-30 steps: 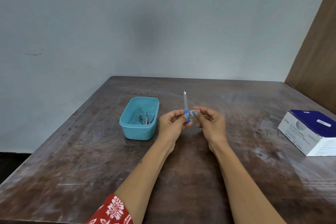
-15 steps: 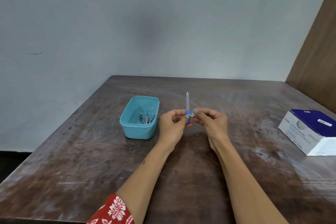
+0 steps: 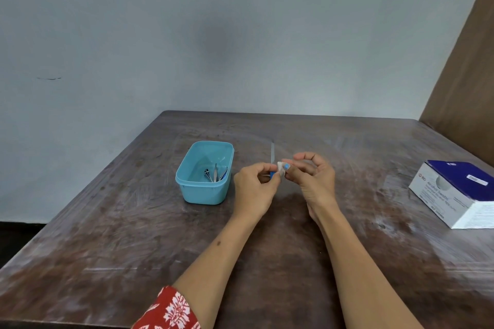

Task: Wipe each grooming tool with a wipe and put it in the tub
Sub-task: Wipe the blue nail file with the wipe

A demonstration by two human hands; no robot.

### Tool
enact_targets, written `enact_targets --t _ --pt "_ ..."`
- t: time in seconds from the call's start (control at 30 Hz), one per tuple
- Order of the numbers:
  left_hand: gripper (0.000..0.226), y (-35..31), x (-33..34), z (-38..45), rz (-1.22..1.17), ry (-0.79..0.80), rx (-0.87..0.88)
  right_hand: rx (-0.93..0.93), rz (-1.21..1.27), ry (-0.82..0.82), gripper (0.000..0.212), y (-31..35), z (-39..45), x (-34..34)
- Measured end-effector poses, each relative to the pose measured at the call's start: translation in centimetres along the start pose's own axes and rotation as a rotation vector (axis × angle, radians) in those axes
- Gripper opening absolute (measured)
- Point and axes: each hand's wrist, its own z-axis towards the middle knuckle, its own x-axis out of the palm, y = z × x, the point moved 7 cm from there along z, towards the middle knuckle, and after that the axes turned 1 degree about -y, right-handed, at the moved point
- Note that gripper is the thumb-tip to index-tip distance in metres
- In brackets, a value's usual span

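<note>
worn wooden table [image 3: 139, 235], grey wall [image 3: 160, 35]

On the table [image 3: 112, 222], the tub [image 3: 204, 189] sits left of both hands [image 3: 283, 184], the box [image 3: 454, 195] far right.

Worn wooden table [image 3: 267, 262], grey wall [image 3: 187, 35]

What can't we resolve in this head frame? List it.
- Nail file: blade motion-blurred; lower handle hidden by the left hand.
- Wipe: only a small white bit shows, the rest covered by the right hand.
- Tools in the tub: too small to name or count.
- Swab box: cut off by the right edge; small print unreadable.
</note>
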Motion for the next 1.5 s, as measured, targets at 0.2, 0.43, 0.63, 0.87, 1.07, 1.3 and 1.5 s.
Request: enact_targets --t 0.2,0.43,0.63,0.87,1.07,1.3,1.5 --pt "0.015 0.1 -0.1 0.1 0.003 -0.008 -0.033 0.027 0.023 -0.027 0.031 0.1 -0.1 0.0" --pt "0.014 0.5 0.2 0.1 -0.105 -0.009 -0.119 0.073 0.140 -0.142 0.036 -0.7 0.3 -0.8" --pt "0.018 1.1 0.5 0.1 -0.193 0.029 -0.194 -0.114 -0.109 -0.286 0.036 0.6 -0.2 -2.1" --pt "0.035 1.4 0.7 0.2 -0.265 0.049 -0.243 -0.028 -0.064 0.001 0.031 0.7 -0.7 0.5" --pt "0.028 1.2 0.6 0.2 -0.283 0.063 -0.223 -0.030 -0.008 0.062 0.023 0.5 -0.6 0.9" --pt "0.030 1.5 0.8 0.3 -0.343 0.050 -0.234 -0.043 -0.066 0.040 0.035 0.0 -0.2 0.6" --pt "0.026 1.5 1.0 0.2 -0.350 0.085 -0.252 -0.025 -0.158 0.080 0.031 -0.5 -0.2 0.8"
